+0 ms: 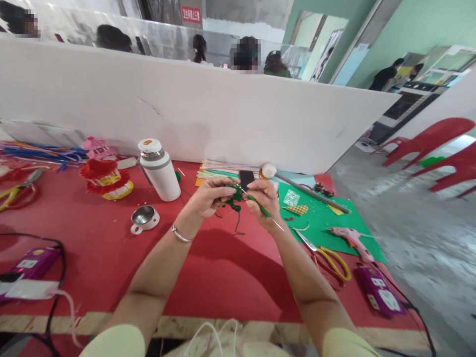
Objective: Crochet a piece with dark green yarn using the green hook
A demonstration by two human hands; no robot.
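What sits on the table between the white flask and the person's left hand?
Nothing: the head view shows only bare red table between the white flask and the left hand.

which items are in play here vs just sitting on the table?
In play:
left hand, pinching the green pipe cleaner
right hand, gripping the same pipe cleaner's other end

Lying about:
white flask
steel cup
yellow scissors
pink glue gun
green sheet
red tassel ornament

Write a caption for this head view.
Both hands, left and right, work green yarn with a hook above a red table.
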